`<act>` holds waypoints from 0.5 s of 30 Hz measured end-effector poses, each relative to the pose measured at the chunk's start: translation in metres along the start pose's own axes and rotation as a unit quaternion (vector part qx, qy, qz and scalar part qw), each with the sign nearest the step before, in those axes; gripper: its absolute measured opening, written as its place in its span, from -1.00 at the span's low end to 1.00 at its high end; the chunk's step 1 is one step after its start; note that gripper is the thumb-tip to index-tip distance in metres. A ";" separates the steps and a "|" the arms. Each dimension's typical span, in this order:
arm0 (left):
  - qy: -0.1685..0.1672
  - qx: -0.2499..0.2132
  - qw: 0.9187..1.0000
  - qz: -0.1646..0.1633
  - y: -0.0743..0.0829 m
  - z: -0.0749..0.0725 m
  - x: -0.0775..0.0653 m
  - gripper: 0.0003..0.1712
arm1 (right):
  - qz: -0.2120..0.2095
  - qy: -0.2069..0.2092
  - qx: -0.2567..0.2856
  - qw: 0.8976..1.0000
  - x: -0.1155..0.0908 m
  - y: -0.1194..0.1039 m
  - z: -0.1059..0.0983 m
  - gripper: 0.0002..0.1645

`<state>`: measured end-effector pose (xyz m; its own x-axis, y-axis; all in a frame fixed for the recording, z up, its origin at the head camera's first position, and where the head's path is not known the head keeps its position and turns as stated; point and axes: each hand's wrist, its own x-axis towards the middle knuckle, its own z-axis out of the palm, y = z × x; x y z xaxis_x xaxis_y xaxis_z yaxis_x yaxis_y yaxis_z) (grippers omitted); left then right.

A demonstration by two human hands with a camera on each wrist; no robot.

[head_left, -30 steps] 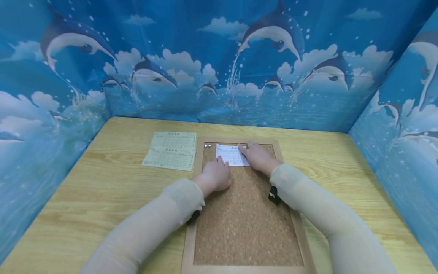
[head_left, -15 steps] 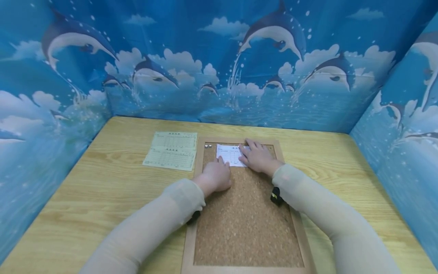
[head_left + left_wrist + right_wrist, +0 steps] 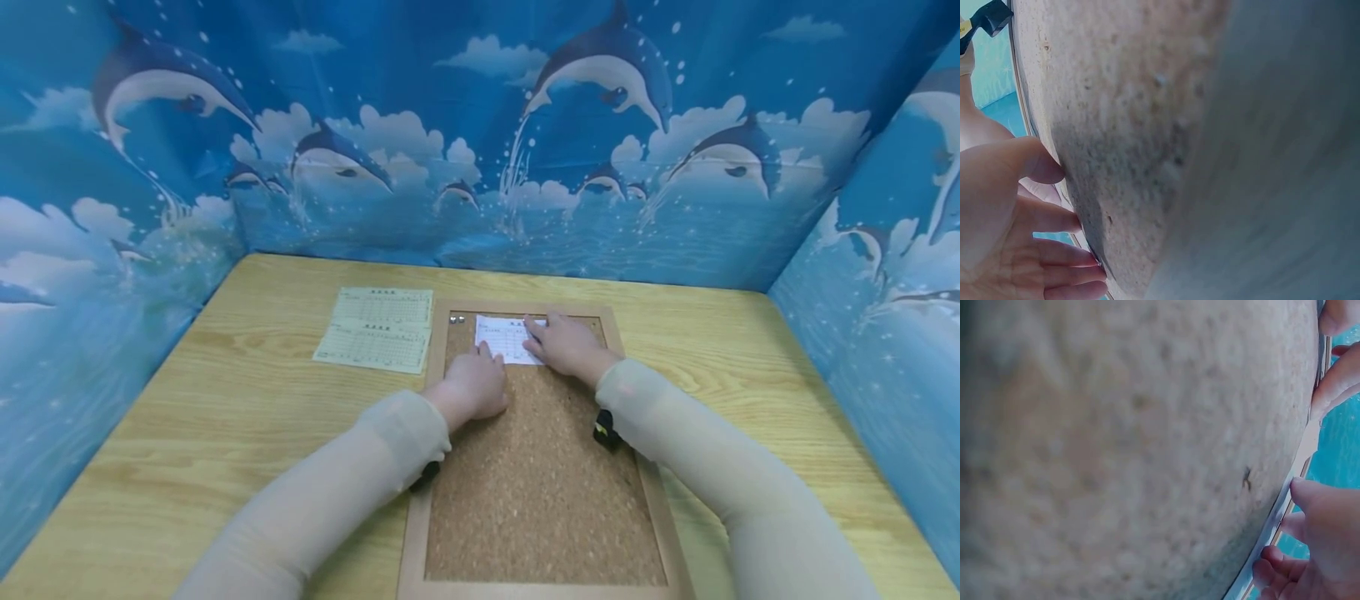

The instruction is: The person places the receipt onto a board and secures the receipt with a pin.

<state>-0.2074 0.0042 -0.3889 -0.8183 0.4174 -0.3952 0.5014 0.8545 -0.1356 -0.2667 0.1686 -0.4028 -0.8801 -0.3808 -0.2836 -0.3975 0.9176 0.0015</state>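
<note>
A white printed form [image 3: 501, 340] lies near the top of a framed cork board [image 3: 543, 483]. My left hand [image 3: 476, 383] touches the form's lower left corner with extended fingertips. Its fingers look fairly straight in the left wrist view, with the thumb [image 3: 1044, 170] against the cork. Over the form's right part rests my right hand [image 3: 568, 343], covering that side and its upper right corner. In the right wrist view this hand [image 3: 1319, 544] has slightly bent fingers touching the paper's edge. Whether a pin sits under those fingers is hidden.
Two small silver pins [image 3: 457, 320] sit at the board's upper left. Left of the board, two pale green printed sheets [image 3: 377, 330] lie on the wooden table [image 3: 247, 400]. A blue dolphin-print curtain [image 3: 420, 225] encloses the table at back and sides.
The right hand's fingers first spread out over the form's right side, then drew a little closer together. My left hand and the form have stayed in place.
</note>
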 end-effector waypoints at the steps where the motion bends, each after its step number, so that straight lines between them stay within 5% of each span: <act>1: 0.000 0.001 1.000 0.000 0.000 0.000 0.000 -0.28 | 0.001 -0.001 0.002 1.000 0.000 0.000 0.000 -0.32; 15: -0.007 -0.003 1.000 -0.003 0.000 0.002 0.004 -0.27 | -0.009 -0.002 0.001 1.000 0.001 0.002 0.000 -0.32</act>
<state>-0.2103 0.0049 -0.3921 -0.8173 0.4077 -0.4073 0.4946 0.8589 -0.1327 -0.2685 0.1703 -0.4028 -0.8720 -0.3959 -0.2879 -0.4121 0.9111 -0.0048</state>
